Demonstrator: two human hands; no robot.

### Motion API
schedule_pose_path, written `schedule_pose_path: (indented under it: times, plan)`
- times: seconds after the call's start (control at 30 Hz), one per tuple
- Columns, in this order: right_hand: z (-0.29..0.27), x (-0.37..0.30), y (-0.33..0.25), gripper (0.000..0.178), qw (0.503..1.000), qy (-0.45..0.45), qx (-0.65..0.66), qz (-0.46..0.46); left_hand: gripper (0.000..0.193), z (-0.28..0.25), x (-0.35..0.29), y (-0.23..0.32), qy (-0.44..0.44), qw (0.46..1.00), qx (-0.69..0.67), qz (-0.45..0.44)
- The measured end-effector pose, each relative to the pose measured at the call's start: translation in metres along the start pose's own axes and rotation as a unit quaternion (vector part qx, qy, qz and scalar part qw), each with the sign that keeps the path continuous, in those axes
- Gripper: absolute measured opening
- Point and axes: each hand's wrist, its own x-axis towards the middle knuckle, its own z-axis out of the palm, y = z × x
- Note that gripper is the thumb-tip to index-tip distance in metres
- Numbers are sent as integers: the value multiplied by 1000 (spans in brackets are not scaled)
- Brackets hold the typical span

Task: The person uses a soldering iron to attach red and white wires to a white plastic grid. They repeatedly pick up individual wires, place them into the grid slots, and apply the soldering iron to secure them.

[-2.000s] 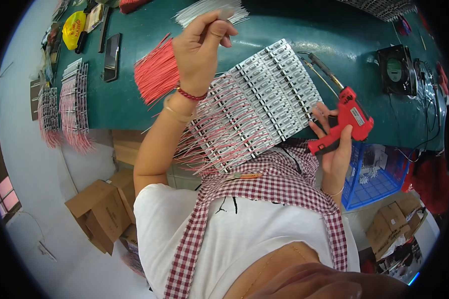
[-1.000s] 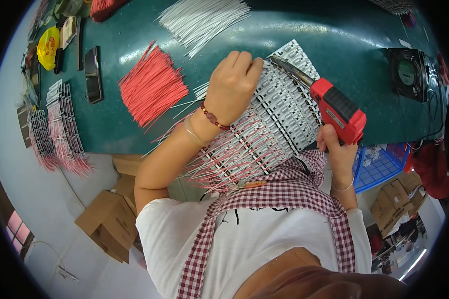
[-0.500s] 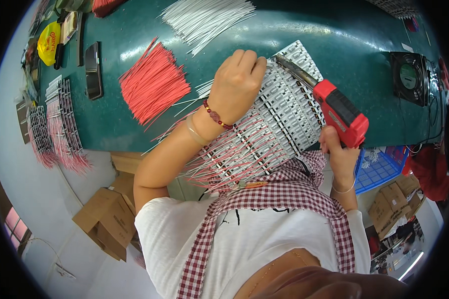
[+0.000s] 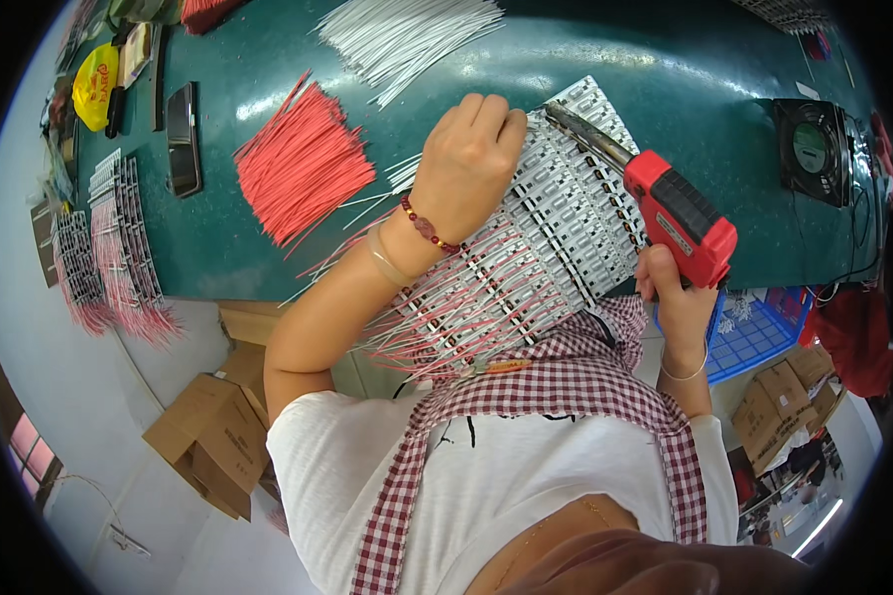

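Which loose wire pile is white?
The white wire pile beyond the left hand, at the picture's top edge; colour sets it apart from the red wire pile left of that hand.

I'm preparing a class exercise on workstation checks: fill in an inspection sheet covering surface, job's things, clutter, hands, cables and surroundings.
Surface: green table, glossy, reflecting light.
Job's things: panel of small boards, partly wired; loose piles of red wires and white wires.
Clutter: phone and yellow item, at left.
Hands: left hand at the panel, its hold hidden; right hand grips a soldering gun, tip near the left hand.
Cables: dark cables beside the black device at right.
Surroundings: blue basket at right; cardboard boxes on both sides.
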Motion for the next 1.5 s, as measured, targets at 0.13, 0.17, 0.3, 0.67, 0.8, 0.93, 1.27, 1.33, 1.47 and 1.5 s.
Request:
schedule_pose_path:
  times: [0.13,0.17,0.3,0.67,0.8,0.93,1.27,1.33,1.47,1.5]
  plan:
    - [3,1,-3,16,1000,-6,-18,-2,26,0,0,1,4,1000,-2,-1]
    - [2,0,-2,16,1000,-3,-19,-8,26,-1,1,2,5,1000,-2,-2]
    - [2,-4,-5,15,999,28,23,-17,26,0,2,3,-2,1000,0,-3]
    - [-11,-13,-6,13,993,-11,104,-48,22,-4,5,5,-17,999,43,13]
    - [-8,-15,-5,14,990,-4,133,-39,24,-9,6,9,15,998,56,12]
    - [-12,-15,1,16,994,-13,104,-12,26,-4,-2,17,0,1000,8,5]
    - [-11,-16,5,10,999,9,37,19,26,-3,0,20,-17,1000,-1,-2]
    - [-11,-16,7,11,999,8,27,25,25,-2,0,19,-18,1000,-3,0]
    - [-11,-16,5,9,1000,-1,17,7,24,-2,0,19,-22,1000,1,0]
    - [-12,-17,2,9,1000,-4,23,6,24,-2,0,19,-24,1000,5,0]
